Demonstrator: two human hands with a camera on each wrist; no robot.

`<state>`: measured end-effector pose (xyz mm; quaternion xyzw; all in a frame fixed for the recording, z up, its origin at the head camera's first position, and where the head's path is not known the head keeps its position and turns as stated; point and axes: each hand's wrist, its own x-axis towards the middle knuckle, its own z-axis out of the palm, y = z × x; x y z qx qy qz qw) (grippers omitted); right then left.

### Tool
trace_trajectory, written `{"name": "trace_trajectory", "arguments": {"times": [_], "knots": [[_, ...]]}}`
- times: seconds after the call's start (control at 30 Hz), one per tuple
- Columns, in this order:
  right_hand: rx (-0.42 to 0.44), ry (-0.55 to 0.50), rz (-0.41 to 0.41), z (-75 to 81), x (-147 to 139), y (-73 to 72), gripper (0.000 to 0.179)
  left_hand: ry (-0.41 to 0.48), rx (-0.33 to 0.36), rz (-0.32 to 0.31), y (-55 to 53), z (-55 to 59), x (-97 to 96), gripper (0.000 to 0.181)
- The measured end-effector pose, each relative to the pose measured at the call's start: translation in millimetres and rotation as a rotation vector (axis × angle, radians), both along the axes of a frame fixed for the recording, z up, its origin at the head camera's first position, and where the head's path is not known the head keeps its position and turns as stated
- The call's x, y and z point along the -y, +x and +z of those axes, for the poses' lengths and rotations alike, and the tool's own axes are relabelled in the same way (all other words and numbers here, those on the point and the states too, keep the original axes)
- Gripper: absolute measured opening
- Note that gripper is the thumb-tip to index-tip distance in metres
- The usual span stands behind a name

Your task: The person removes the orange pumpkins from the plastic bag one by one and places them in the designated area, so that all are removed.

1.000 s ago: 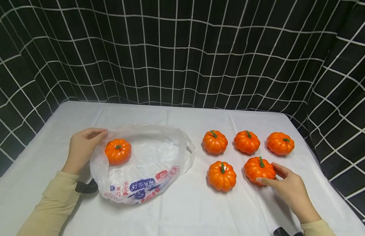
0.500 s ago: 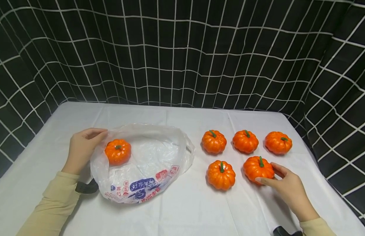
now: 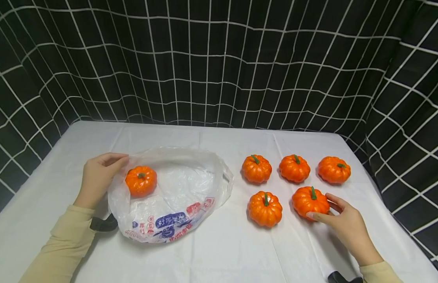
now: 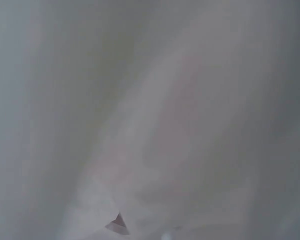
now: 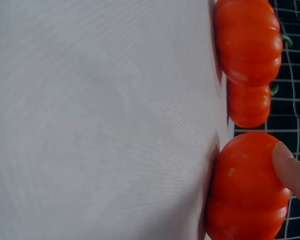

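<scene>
In the head view my left hand (image 3: pixel 100 177) pinches the left rim of a translucent white plastic bag (image 3: pixel 183 188) printed in blue and red. One orange pumpkin (image 3: pixel 142 181) with a green stem lies inside the bag, near that hand. At the right, my right hand (image 3: pixel 346 222) grips the side of another pumpkin (image 3: pixel 310 202), thumb at its front and fingers behind its right side. The right wrist view shows the thumb (image 5: pixel 290 170) against this pumpkin (image 5: pixel 247 190), which sits at the cloth. Blurred pale plastic fills the left wrist view, with the left hand's fingers hidden there.
Left of the held pumpkin sits one pumpkin (image 3: pixel 265 209). Behind stand three more in a row: a left pumpkin (image 3: pixel 256 169), a middle pumpkin (image 3: pixel 294 168) and a right pumpkin (image 3: pixel 334 170). A white cloth (image 3: pixel 219 259) covers the table, and a black grid-patterned curtain (image 3: pixel 211 63) hangs behind.
The head view has shifted slightly. Both hands keep their places at the bag and the pumpkin, with no other visible movement.
</scene>
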<state>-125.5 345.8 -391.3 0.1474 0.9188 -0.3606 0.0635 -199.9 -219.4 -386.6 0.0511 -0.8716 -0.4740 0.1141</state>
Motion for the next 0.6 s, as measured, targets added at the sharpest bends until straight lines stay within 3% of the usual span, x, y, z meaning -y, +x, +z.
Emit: {"name": "trace_trajectory", "arguments": {"times": [0.2,0.3,0.5,0.6], "knots": [[0.031,0.020,0.024,1.6,1.9,-1.6,0.101,0.013,-0.002,-0.004,0.9,-1.7,3.1,0.046],[0.003,0.042,0.029,7.1,6.3,-0.7,0.099,0.029,-0.004,-0.008,0.8,-0.7,2.9,0.046],[-0.260,0.017,-0.027,31.0,33.0,1.5,0.085,0.046,0.009,-0.005,-0.7,1.5,0.9,0.047],[-0.384,-0.057,0.013,45.7,58.0,-1.6,0.081,0.054,0.002,-0.009,-0.6,1.8,1.5,0.046]]}}
